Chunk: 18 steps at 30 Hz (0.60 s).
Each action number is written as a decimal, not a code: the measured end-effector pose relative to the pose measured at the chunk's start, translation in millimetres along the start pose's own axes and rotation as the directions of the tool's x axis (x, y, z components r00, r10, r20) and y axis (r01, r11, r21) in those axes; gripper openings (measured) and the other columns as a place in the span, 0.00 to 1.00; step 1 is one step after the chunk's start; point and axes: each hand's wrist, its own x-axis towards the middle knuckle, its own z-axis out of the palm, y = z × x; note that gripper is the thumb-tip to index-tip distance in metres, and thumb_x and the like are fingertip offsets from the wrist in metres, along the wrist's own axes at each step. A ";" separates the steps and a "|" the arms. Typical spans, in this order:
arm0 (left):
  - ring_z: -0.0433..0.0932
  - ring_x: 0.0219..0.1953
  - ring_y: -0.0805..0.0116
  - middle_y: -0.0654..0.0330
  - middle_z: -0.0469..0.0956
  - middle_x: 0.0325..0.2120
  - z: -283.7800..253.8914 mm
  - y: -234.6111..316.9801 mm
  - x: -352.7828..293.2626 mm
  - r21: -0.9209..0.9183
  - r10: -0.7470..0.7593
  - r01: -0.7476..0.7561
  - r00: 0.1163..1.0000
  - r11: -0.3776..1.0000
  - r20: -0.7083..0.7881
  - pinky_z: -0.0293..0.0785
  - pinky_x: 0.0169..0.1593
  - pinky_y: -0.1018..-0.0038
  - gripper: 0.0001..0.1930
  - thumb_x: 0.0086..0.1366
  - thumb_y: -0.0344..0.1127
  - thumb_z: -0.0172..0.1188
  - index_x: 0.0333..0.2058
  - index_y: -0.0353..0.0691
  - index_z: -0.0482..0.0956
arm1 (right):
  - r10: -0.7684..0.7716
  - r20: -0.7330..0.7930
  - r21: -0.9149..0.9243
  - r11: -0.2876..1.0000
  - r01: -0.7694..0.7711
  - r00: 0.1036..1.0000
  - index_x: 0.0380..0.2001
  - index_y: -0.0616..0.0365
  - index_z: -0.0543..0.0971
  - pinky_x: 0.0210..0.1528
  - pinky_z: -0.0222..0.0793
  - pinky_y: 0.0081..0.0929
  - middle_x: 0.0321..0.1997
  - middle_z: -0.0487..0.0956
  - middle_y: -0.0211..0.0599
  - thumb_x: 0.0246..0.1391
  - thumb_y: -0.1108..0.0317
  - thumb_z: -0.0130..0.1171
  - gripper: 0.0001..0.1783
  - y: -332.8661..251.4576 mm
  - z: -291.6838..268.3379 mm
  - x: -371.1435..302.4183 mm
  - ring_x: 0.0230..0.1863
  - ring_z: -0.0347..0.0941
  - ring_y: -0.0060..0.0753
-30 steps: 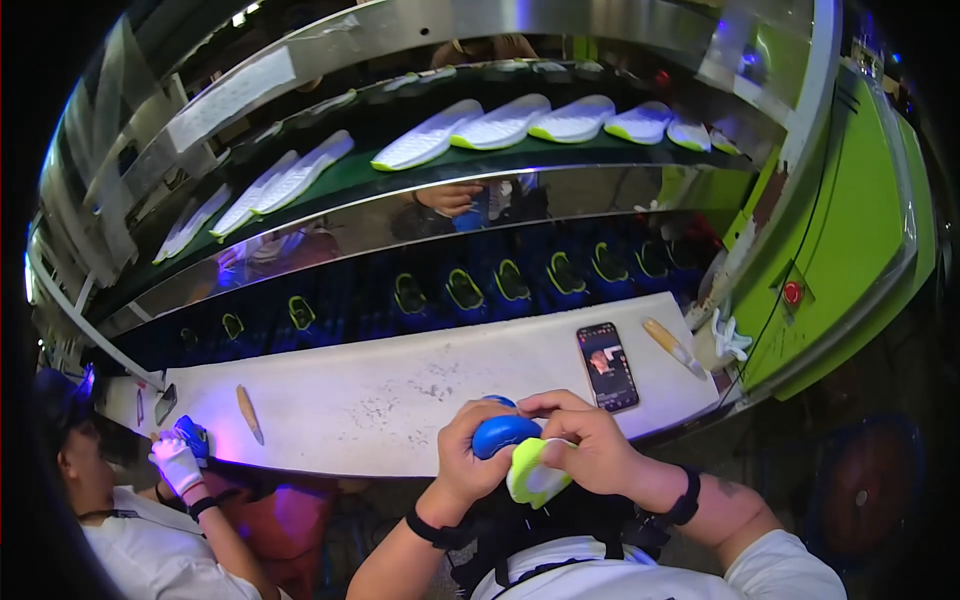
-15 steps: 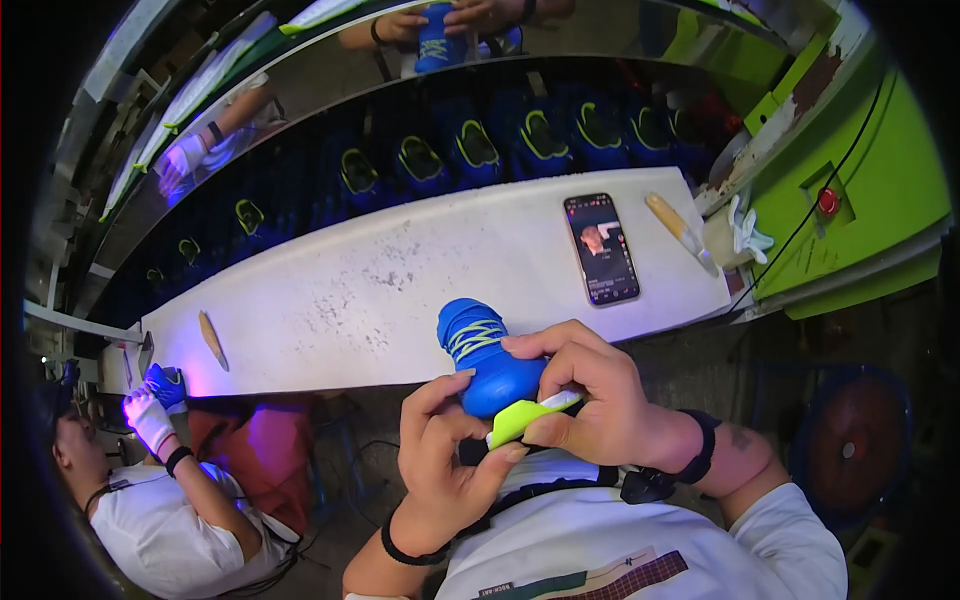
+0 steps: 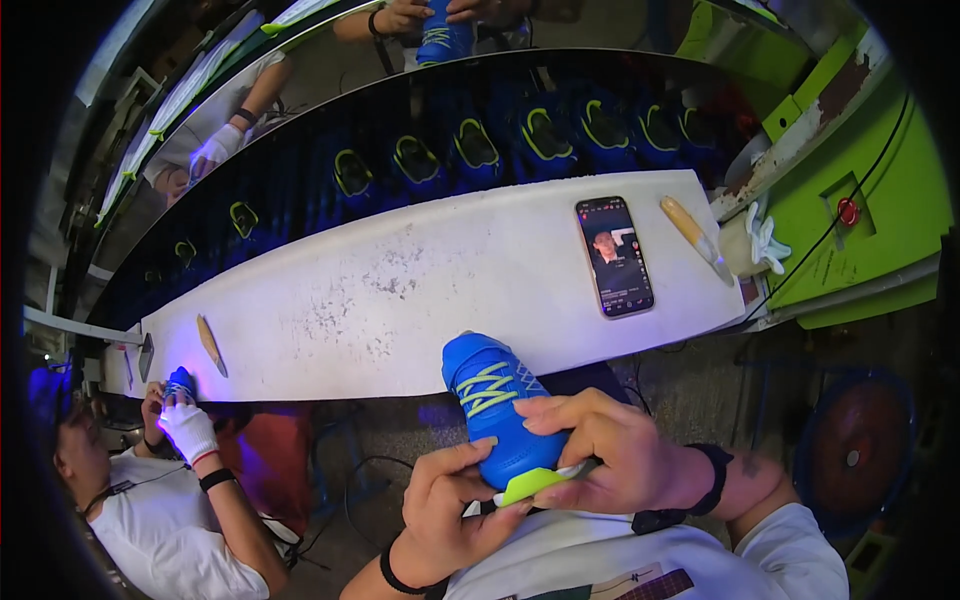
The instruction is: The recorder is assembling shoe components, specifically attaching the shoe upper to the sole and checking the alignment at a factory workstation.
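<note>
A blue sneaker (image 3: 487, 400) with yellow-green laces points its toe toward me, its far end at the near edge of the white bench. A yellow-green and white sole piece (image 3: 530, 484) shows at the toe. On the toe's left side, my left hand (image 3: 447, 500) is closed, fingers on the upper and thumb at the sole edge. From the right, my right hand (image 3: 610, 440) grips the toe, its fingers on the upper and its thumb low by the sole. How firmly the sole is joined at the toe, I cannot tell.
On the white bench (image 3: 440, 290) lie a phone (image 3: 614, 256) and a wooden-handled brush or spatula (image 3: 695, 238). Behind it runs a dark row of blue shoes (image 3: 547, 135). A glove (image 3: 764, 242) hangs by the green machine panel (image 3: 850, 240). At left, a co-worker (image 3: 170, 520) handles another blue shoe.
The sneaker has come nearer to me and tipped, so more of its laces and upper show and less of the sole. At left, the co-worker's two hands now meet at their shoe.
</note>
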 end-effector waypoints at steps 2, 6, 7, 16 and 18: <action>0.82 0.34 0.64 0.42 0.77 0.46 1.2 -0.2 -1.0 -0.013 -0.002 0.002 1.000 1.000 0.007 0.81 0.34 0.72 0.19 0.50 0.34 0.78 0.29 0.36 0.73 | -0.007 0.003 0.000 1.000 0.007 1.000 0.25 0.61 0.72 0.48 0.80 0.37 0.47 0.78 0.53 0.52 0.55 0.72 0.22 0.1 -0.1 -0.1 0.54 0.80 0.53; 0.81 0.28 0.66 0.45 0.80 0.43 5.2 -3.5 1.1 0.020 0.019 -0.018 0.999 1.000 -0.045 0.77 0.27 0.75 0.19 0.49 0.36 0.78 0.25 0.38 0.72 | -0.013 0.010 0.054 0.998 0.012 1.000 0.25 0.59 0.70 0.49 0.80 0.38 0.46 0.79 0.53 0.51 0.58 0.73 0.22 3.9 -3.9 3.3 0.53 0.80 0.53; 0.80 0.26 0.66 0.46 0.80 0.42 7.3 -5.7 1.1 0.018 0.032 -0.031 0.998 0.999 -0.054 0.76 0.27 0.75 0.19 0.48 0.37 0.78 0.23 0.39 0.72 | -0.009 0.021 0.054 0.999 0.007 1.000 0.25 0.59 0.70 0.49 0.80 0.38 0.46 0.79 0.53 0.51 0.58 0.73 0.22 6.1 -4.6 2.9 0.53 0.80 0.53; 0.75 0.18 0.68 0.49 0.80 0.38 21.0 -16.5 37.1 -0.035 0.186 -0.188 0.981 0.982 -0.054 0.71 0.18 0.76 0.19 0.44 0.37 0.77 0.20 0.41 0.71 | 0.194 0.282 -0.107 0.980 -0.170 0.940 0.56 0.67 0.76 0.56 0.71 0.35 0.52 0.76 0.50 0.58 0.61 0.66 0.27 -4.0 -47.8 21.8 0.53 0.76 0.45; 0.76 0.32 0.65 0.50 0.76 0.36 27.6 -10.5 36.0 -0.025 0.061 -0.060 0.997 0.998 0.049 0.75 0.31 0.74 0.19 0.44 0.38 0.79 0.18 0.42 0.73 | 0.215 0.279 0.123 0.959 -0.257 0.936 0.52 0.68 0.78 0.64 0.63 0.39 0.54 0.76 0.51 0.65 0.64 0.53 0.19 -0.5 -36.5 26.3 0.55 0.73 0.48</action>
